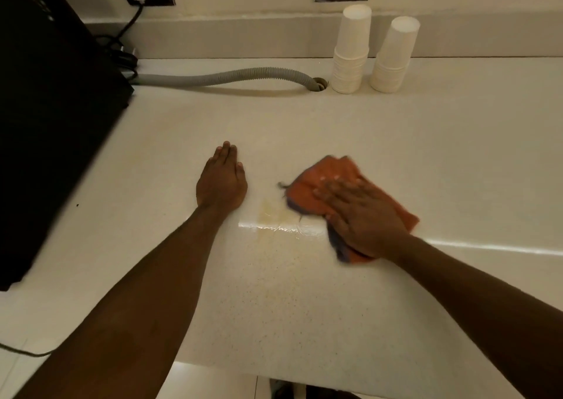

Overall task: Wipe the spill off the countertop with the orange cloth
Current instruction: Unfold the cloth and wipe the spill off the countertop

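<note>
Right hand (362,216) presses flat, fingers spread, on orange cloth (329,185); left hand (221,181) lies flat, empty, on countertop (426,142). Spill (274,216) sits between them, wet. Wiping underway; next stroke should sweep leftward.

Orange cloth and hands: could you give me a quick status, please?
Right hand flat on orange cloth. Left hand flat on countertop. Spill remains between them. Nothing in the way.
</note>
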Motion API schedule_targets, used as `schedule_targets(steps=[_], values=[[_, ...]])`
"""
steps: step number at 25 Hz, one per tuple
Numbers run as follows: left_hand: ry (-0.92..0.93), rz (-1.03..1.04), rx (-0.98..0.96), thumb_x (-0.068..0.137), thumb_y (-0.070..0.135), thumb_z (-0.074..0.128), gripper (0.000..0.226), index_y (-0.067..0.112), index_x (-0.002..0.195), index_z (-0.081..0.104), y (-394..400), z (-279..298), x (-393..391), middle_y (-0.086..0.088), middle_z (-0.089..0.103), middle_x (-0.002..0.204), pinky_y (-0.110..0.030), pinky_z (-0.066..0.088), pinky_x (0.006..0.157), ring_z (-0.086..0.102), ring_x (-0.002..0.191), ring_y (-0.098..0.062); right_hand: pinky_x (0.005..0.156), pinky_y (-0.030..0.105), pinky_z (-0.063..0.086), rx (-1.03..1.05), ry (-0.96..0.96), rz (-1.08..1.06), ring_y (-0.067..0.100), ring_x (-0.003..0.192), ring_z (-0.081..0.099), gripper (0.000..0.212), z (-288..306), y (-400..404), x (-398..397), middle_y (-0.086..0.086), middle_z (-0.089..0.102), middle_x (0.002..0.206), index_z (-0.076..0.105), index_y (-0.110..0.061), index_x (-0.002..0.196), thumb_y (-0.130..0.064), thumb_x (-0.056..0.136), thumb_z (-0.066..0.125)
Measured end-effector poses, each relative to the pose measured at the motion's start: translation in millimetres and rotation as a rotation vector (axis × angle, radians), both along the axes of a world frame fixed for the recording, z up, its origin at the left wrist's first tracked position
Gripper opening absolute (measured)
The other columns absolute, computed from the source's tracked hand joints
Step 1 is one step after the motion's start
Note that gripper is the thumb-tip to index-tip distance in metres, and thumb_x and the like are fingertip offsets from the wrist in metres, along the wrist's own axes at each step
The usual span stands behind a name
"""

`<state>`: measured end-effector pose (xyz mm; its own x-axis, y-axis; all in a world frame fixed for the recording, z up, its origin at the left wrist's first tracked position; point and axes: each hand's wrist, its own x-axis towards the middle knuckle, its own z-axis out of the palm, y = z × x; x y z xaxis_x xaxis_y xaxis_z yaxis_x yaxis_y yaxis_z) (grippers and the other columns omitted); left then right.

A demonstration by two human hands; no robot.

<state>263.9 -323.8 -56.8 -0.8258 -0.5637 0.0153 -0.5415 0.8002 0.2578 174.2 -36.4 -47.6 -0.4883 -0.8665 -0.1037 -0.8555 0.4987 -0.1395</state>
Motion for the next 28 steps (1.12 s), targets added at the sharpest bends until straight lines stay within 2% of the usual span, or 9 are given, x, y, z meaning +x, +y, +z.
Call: schedule_targets(steps=[4,7,10,13,18,21,24,26,28], values=[[-0.023,0.079,-0.022,0.102,0.024,0.025,0.053,0.01,0.153,0.019,-19.6,4.5,29.6,-0.004,0.014,0.163,-0.032,0.01,0.121,0.012,0.15,-0.018,0.121,0.047,0.007,-0.032,0.005,-0.302,0.02,0.151,0.007,0.066,-2.9,5.5,-75.9,-0.001,0.01,0.164,0.008,-0.03,0.154,-0.056,0.094,0.003],[-0.048,0.137,0.0,0.103,0.025,0.024,0.053,0.011,0.153,0.016,-42.6,4.8,52.6,-0.005,0.012,0.163,-0.032,0.007,0.122,0.01,0.151,-0.018,0.121,0.05,0.004,-0.042,0.025,-0.392,0.026,0.151,0.006,0.062,-6.8,-34.3,-103.8,0.003,0.008,0.164,0.01,-0.026,0.154,-0.05,0.098,0.011],[0.013,0.144,0.007,0.103,0.026,0.024,0.052,0.01,0.153,0.019,-45.0,-2.6,57.0,-0.006,0.015,0.162,-0.032,0.008,0.122,0.011,0.15,-0.018,0.12,0.052,0.002,-0.006,0.008,-0.415,0.027,0.151,0.004,0.06,-6.3,-73.1,-112.0,0.004,0.004,0.165,0.007,-0.025,0.155,-0.047,0.101,0.017],[0.02,0.141,0.008,0.103,0.027,0.023,0.053,0.011,0.153,0.018,-46.2,-6.8,54.8,-0.005,0.015,0.163,-0.032,0.007,0.122,0.011,0.15,-0.017,0.119,0.053,0.003,0.009,0.007,-0.376,0.028,0.151,0.005,0.06,-3.9,-106.9,-102.6,0.004,0.005,0.165,0.008,-0.024,0.155,-0.047,0.1,0.017],[0.034,0.137,0.009,0.102,0.027,0.024,0.053,0.011,0.153,0.02,-49.4,-7.4,55.7,-0.005,0.017,0.162,-0.033,0.008,0.122,0.012,0.15,-0.018,0.12,0.051,0.005,0.004,0.02,-0.142,0.025,0.151,0.006,0.058,0.6,-148.1,-58.7,0.002,0.008,0.165,0.01,-0.027,0.154,-0.047,0.1,0.015],[0.042,0.13,0.01,0.102,0.026,0.026,0.052,0.01,0.152,0.022,-49.9,-7.0,55.7,-0.006,0.019,0.162,-0.033,0.01,0.122,0.014,0.15,-0.019,0.121,0.048,0.004,0.022,0.018,0.048,0.021,0.151,0.006,0.057,2.6,-142.5,-25.9,-0.001,0.008,0.164,0.008,-0.031,0.154,-0.05,0.1,0.013],[0.03,0.124,0.012,0.102,0.025,0.026,0.052,0.01,0.152,0.022,-49.5,-4.9,57.7,-0.007,0.019,0.162,-0.033,0.01,0.122,0.015,0.15,-0.019,0.121,0.042,0.0,0.027,-0.004,0.267,0.013,0.149,0.001,0.06,4.6,-100.7,-4.5,-0.009,0.0,0.162,0.005,-0.034,0.153,-0.056,0.097,0.006],[0.037,0.116,0.005,0.102,0.025,0.026,0.052,0.009,0.152,0.022,-49.6,-5.2,58.4,-0.007,0.019,0.162,-0.032,0.01,0.122,0.014,0.15,-0.019,0.122,0.041,0.004,-0.013,0.005,0.218,0.011,0.149,0.004,0.065,3.6,-67.5,-25.5,-0.01,0.003,0.16,0.009,-0.034,0.153,-0.06,0.094,0.002],[0.031,0.117,0.01,0.102,0.025,0.024,0.053,0.009,0.152,0.022,-49.7,-5.4,58.5,-0.006,0.018,0.162,-0.031,0.008,0.122,0.013,0.15,-0.019,0.121,0.043,0.009,-0.033,0.048,-0.013,0.015,0.15,0.011,0.063,-1.2,-39.4,-62.8,-0.004,0.015,0.163,0.011,-0.035,0.152,-0.059,0.095,0.005]])
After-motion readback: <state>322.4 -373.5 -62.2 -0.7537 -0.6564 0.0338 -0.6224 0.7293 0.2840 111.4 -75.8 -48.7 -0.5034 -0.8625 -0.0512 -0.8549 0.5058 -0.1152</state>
